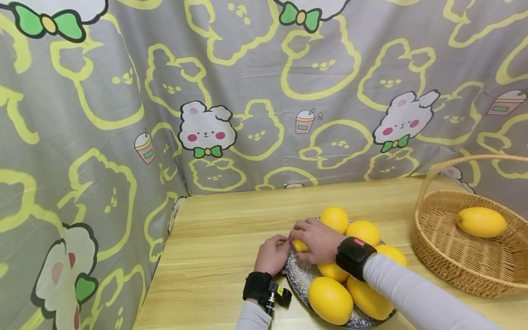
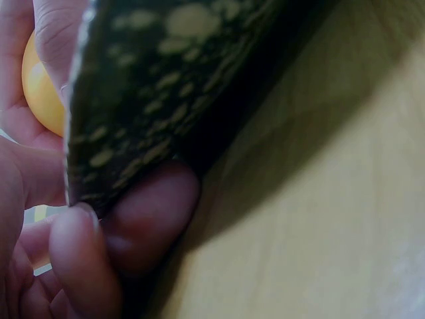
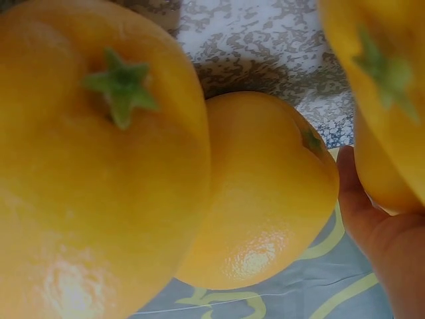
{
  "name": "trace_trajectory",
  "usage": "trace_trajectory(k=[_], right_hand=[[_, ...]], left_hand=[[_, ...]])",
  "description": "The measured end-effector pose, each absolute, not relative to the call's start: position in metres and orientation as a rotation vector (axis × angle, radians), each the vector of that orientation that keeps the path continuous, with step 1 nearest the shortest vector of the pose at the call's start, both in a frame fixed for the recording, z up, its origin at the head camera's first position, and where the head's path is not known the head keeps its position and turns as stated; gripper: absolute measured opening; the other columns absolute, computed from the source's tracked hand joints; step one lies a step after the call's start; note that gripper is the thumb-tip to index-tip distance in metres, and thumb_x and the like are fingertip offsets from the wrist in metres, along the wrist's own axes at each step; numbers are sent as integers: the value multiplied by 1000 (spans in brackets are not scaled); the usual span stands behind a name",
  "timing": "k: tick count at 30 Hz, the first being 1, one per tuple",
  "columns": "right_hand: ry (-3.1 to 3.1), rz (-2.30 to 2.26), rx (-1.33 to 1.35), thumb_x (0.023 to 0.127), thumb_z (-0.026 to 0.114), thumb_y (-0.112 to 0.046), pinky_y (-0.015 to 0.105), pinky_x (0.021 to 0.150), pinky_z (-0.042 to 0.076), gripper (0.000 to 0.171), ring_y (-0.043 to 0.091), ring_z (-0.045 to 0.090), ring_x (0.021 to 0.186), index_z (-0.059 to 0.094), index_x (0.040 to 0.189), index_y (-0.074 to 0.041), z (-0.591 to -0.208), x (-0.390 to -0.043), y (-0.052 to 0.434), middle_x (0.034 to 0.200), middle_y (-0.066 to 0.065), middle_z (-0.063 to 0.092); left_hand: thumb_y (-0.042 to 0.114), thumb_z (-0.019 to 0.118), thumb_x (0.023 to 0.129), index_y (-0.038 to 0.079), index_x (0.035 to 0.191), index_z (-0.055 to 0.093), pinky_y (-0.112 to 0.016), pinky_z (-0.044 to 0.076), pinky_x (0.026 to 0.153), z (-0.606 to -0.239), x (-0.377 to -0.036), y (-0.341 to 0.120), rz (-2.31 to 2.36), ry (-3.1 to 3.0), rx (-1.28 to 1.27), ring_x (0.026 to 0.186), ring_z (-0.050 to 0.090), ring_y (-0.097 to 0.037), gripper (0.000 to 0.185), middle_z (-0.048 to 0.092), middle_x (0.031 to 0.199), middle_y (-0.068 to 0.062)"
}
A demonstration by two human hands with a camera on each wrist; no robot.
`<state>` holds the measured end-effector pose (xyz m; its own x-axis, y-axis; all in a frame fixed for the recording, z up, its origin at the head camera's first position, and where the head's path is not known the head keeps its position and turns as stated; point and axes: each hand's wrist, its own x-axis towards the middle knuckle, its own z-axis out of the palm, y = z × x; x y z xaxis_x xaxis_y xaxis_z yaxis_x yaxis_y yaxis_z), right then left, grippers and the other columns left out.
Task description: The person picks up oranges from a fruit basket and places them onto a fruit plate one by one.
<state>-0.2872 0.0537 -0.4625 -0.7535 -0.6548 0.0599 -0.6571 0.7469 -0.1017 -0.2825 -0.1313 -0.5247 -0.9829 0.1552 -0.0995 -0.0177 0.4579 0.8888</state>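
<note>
A speckled blue-and-white plate (image 1: 303, 275) holds several oval yellow fruits (image 1: 331, 300). In the right wrist view the nearest yellow fruit (image 3: 126, 199) has a green star-shaped stem end. At the plate's left rim, my left hand (image 1: 272, 255) pinches the edge; the left wrist view shows a fingertip (image 2: 153, 219) tucked beneath the dark speckled underside. Whether the plate is raised off the table, I cannot tell. My right hand (image 1: 319, 240) reaches over the plate, its fingers and thumb curled round one yellow fruit (image 1: 300, 246) near the far-left rim, mostly hidden by the hand.
Right of the plate stands a wicker basket (image 1: 429, 250) with a tall arched handle and one yellow fruit (image 1: 481, 222) inside. Both stand on a light wooden table (image 1: 214, 256). A grey curtain (image 1: 255, 82) with cartoon prints hangs behind and along the left side.
</note>
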Motion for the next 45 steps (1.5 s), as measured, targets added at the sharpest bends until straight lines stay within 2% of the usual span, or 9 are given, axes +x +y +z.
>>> trace_trajectory(k=[25,35,45], right_hand=[[-2947,184,1029,93,73,-39,50,101,53,38,30,60,114,69,126,-20,-461,-287,53,126,6,65],[-2922,173,1054,93,73,-39,49,100,53,38,29,60,113,69,126,-21,-463,-287,56,124,5,65],[-2928,172,1053,93,73,-39,49,102,53,38,30,60,114,69,127,-20,-465,-288,56,125,5,65]], left_hand=[[39,58,105,15,121,73,-23,46,37,-526,-283,-131,1568,2535,110,37,49,-10,33,69,69,2],[36,59,104,15,121,73,-23,46,37,-524,-282,-128,1559,2537,112,36,48,-10,30,65,63,3],[39,59,104,16,121,73,-23,46,38,-523,-281,-129,1565,2533,108,37,49,-10,32,66,65,3]])
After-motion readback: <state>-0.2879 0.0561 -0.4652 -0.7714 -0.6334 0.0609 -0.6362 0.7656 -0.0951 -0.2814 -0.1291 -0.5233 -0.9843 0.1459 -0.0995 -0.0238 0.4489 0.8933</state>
